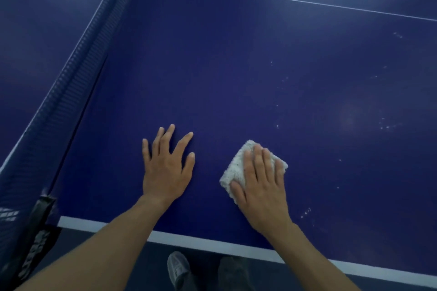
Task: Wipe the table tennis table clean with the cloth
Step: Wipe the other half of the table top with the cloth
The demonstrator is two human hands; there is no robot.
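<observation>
R hand (pixel 261 186) is lying flat w/ straight fingers, pressing white cloth (pixel 238 168) on blue table tennis table (pixel 236 78). L hand (pixel 166 165) is resting spread flat just beside it, near net (pixel 78 64).

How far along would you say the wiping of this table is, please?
Looks done: the table between the net and the cloth shows no specks. In hand: the right hand presses the white cloth flat on it, with the left hand resting open beside it. Left: white specks dot the surface right of the cloth.
</observation>
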